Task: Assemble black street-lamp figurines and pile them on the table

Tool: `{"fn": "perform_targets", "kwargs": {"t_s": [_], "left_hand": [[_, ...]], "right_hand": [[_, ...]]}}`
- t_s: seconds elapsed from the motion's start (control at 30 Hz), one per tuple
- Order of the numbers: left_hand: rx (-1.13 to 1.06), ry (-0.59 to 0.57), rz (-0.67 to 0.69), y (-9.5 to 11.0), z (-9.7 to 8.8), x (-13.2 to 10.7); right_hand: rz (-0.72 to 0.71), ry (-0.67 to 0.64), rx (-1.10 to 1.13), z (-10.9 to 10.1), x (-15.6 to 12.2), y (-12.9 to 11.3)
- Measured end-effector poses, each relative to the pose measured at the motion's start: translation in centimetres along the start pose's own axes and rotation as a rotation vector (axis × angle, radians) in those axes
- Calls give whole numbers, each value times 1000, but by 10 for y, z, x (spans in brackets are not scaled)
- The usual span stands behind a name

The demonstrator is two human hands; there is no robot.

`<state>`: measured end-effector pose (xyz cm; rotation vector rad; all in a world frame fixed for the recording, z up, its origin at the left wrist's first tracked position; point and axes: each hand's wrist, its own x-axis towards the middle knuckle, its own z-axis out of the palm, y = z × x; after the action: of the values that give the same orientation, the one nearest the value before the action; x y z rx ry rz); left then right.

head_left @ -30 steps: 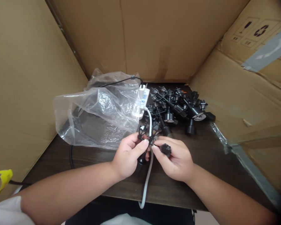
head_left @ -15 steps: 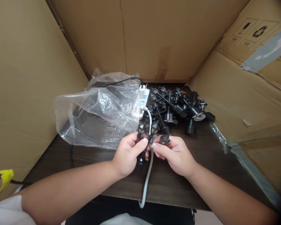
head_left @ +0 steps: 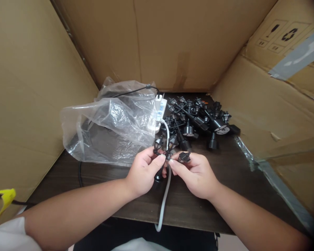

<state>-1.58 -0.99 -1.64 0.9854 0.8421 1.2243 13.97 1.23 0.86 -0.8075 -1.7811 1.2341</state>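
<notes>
Between my hands is a small black model street lamp [head_left: 158,177] with several lantern heads, its base pointing down toward me. My left hand [head_left: 146,171] is closed around its post, thumb pressed near the joint under the lanterns. My right hand [head_left: 195,174] pinches at the same joint, and one lantern head [head_left: 184,157] rests over its fingers. Whether that head is fixed to the lamp or separate is hidden by the fingers. Behind my hands lies a pile of similar black lamps and parts [head_left: 199,120].
A clear plastic bag [head_left: 107,136] spreads over the table's left side. A white power strip [head_left: 159,111] stands beside it, its pale cable [head_left: 162,212] running behind the hands and over the front edge. Cardboard walls [head_left: 178,42] enclose the dark table [head_left: 211,216].
The lantern head by my right hand has tilted and shifted slightly. Both hands otherwise stay nearly in place, and the pile and bag are unmoved.
</notes>
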Motion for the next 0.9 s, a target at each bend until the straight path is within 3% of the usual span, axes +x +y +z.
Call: {"fn": "perform_targets", "kwargs": {"t_s": [0.4,0.53,0.67,0.9], "left_hand": [[115,7,-21,5,4,-2],[136,-23,36,5,4,-2],[239,-56,175,9,2,-3],[394,-59,315,18,-5,0]], "right_hand": [[37,-34,-46,-1,0,-4],[-86,29,-94,-1,-2,0],[-238,113,-167,-4,-4,3],[-312,81,-176,-10,-3,0]]}}
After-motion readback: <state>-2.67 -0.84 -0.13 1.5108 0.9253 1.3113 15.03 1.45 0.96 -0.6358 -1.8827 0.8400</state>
